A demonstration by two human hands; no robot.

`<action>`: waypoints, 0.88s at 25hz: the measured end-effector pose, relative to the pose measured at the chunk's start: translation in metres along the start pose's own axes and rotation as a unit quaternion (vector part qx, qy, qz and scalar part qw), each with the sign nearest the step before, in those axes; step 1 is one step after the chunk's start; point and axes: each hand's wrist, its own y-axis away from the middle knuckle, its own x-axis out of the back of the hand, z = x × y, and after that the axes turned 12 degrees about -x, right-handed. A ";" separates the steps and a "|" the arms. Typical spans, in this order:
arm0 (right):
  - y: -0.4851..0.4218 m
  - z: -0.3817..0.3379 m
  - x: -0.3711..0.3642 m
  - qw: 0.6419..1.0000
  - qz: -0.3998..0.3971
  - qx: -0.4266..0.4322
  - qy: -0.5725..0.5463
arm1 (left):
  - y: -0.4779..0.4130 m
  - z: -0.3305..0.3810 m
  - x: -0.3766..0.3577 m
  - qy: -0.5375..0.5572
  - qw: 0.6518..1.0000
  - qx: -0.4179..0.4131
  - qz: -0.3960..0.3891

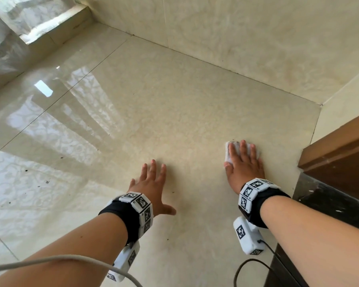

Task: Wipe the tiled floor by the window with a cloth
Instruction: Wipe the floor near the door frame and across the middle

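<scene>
The floor tiles (174, 112) are seen in cream with faint marbled mottling. The cloth (229, 155) is white. 2 black wristbands (120, 218) are ringed with white blocks (142, 203) printed in black square codes. The furniture edge (340, 150) is coloured brown above black.

No words, brand names or numbers can be read anywhere. The only signs are square black-and-white coded patterns. A row of them sits on white blocks around the left wristband (140, 206), just behind the left hand (151, 189). Another row sits around the right wristband (250, 192), behind the right hand (245, 168). More patterns mark the left box (126, 259) and the right box (247, 237), which hang under the wrists. Tiny marks beside some patterns are too small to read.
</scene>
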 end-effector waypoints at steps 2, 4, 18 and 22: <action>0.002 -0.002 -0.005 1.000 -0.001 -0.006 0.001 | 0.001 0.005 -0.004 -0.010 1.000 0.004 -0.011; 0.003 -0.007 -0.007 1.000 -0.002 -0.012 -0.005 | 0.002 0.008 -0.006 -0.015 1.000 0.007 -0.014; 0.043 -0.079 -0.012 0.958 -0.042 0.269 0.090 | 0.007 0.012 -0.013 -0.005 1.000 0.021 -0.014; 0.013 -0.068 0.008 0.978 -0.029 0.199 0.063 | 0.012 0.010 -0.013 0.003 1.000 0.024 -0.011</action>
